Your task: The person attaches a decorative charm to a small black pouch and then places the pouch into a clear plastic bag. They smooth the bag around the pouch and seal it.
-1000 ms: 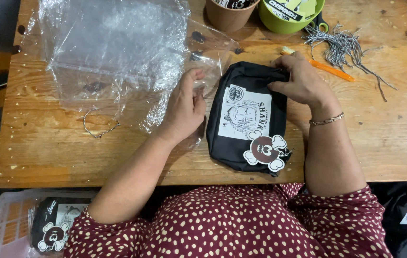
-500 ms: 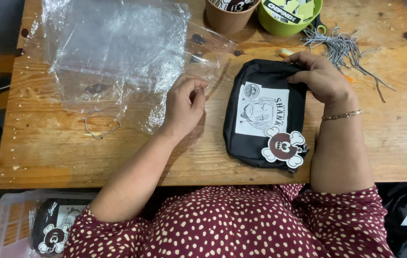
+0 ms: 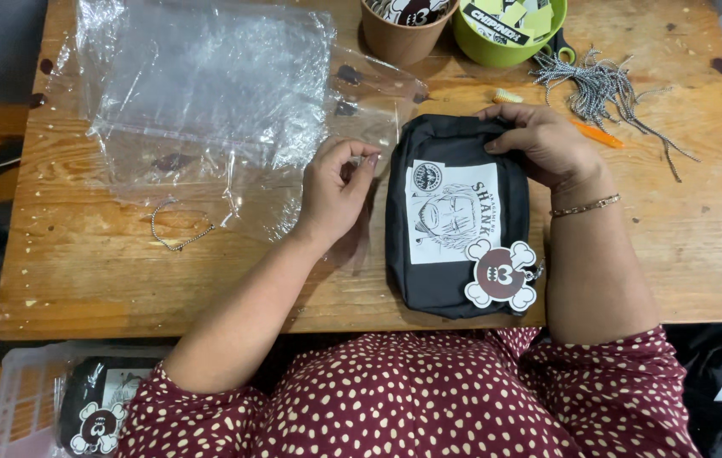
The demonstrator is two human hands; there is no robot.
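A black pouch with a white printed panel and a brown-and-white skull-shaped tag lies on the wooden table in front of me. My right hand rests on the pouch's far end and grips it. My left hand hovers just left of the pouch, fingertips pinched together over the edge of a clear plastic bag; whether it holds the film or something small I cannot make out.
A brown cup and a green bowl with tags stand at the far edge. A bundle of striped cords and an orange tool lie far right. A ball chain lies left. Another pouch sits in a crate below.
The pouch has been turned and shifted right, now lying lengthwise toward me. My left hand came off the pouch and drew back to its left with fingertips pinched.
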